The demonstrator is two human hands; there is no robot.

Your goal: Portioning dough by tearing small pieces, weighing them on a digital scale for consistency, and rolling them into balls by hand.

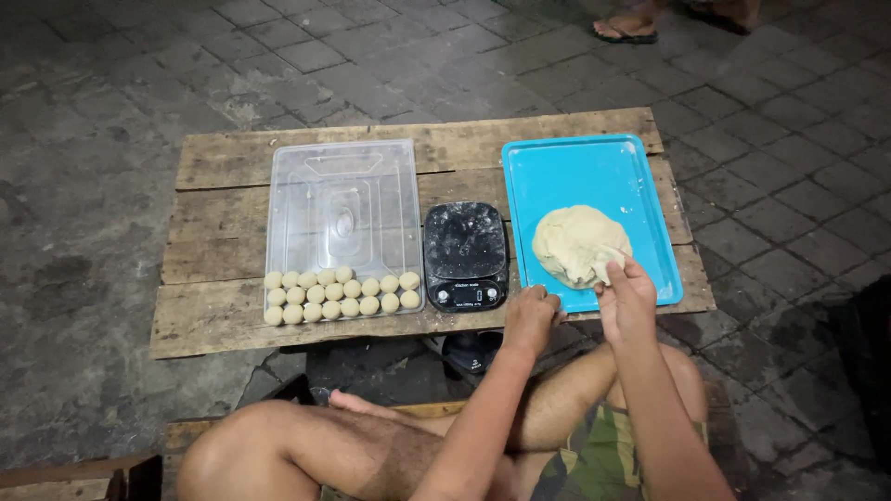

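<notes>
Bare knees sit under both hands: right hand [627, 295] pinches the dough mound [580, 245] on the blue tray [566, 165]; left hand [531, 315], loosely curled, steadies the tray's near edge. Sticky dough could drag the tray off the pallet table [223, 158].

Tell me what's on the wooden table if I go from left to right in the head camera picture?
Clear plastic tray with rows of small dough balls → black kitchen scale → left hand → right hand, its fingers on the big dough lump in the blue tray.
</notes>
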